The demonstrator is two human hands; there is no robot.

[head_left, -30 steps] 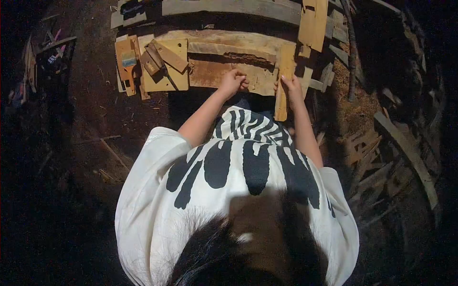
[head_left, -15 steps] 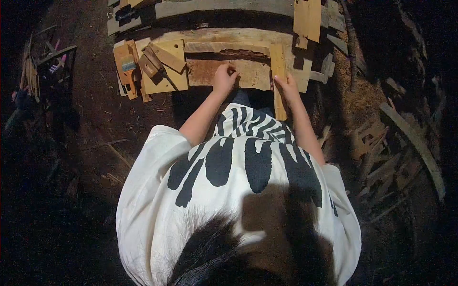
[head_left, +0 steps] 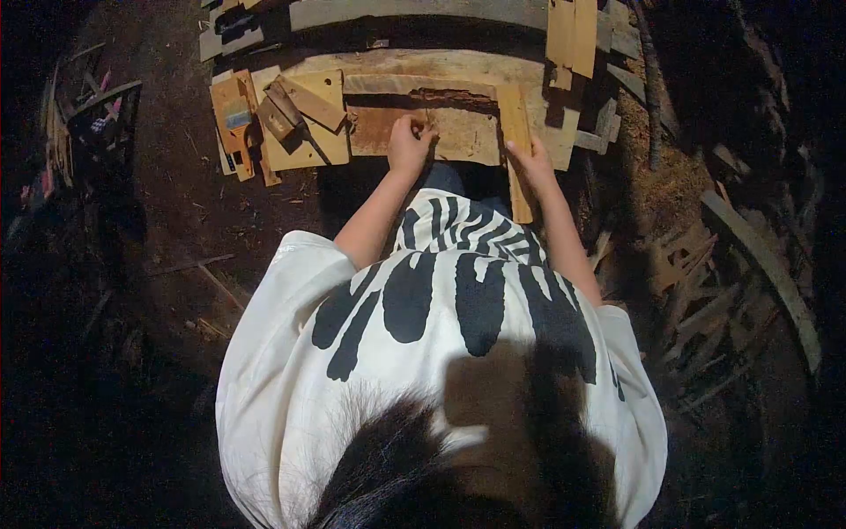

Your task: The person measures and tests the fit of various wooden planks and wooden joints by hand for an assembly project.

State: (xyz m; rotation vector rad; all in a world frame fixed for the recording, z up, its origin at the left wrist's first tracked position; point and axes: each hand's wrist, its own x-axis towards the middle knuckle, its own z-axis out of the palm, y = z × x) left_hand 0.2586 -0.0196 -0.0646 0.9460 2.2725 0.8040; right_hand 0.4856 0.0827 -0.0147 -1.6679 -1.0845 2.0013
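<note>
My right hand (head_left: pixel 534 166) grips a narrow wooden board (head_left: pixel 515 123) along its right edge. The board lies lengthwise toward my body, and its near end hangs past the edge of the bench (head_left: pixel 476 141). Over the bench's brownish surface, to the left of the board, my left hand (head_left: pixel 410 148) is closed with thumb and fingers curled together. Whatever may be between those fingers is too small to make out. Behind both hands runs a plank (head_left: pixel 374 85) with a dark, broken-out hollow along its edge.
On the left of the bench lie a pale square board (head_left: pixel 326 84), a wooden block (head_left: pixel 280 115) with a dark rod, and a flat orange-brown piece (head_left: pixel 233 97) with a blue patch. Long boards (head_left: pixel 573 40) stand at back right. Scrap wood (head_left: pixel 705 317) litters the ground.
My left hand has shifted very slightly left. The right hand keeps its hold on the wooden board, which has barely moved.
</note>
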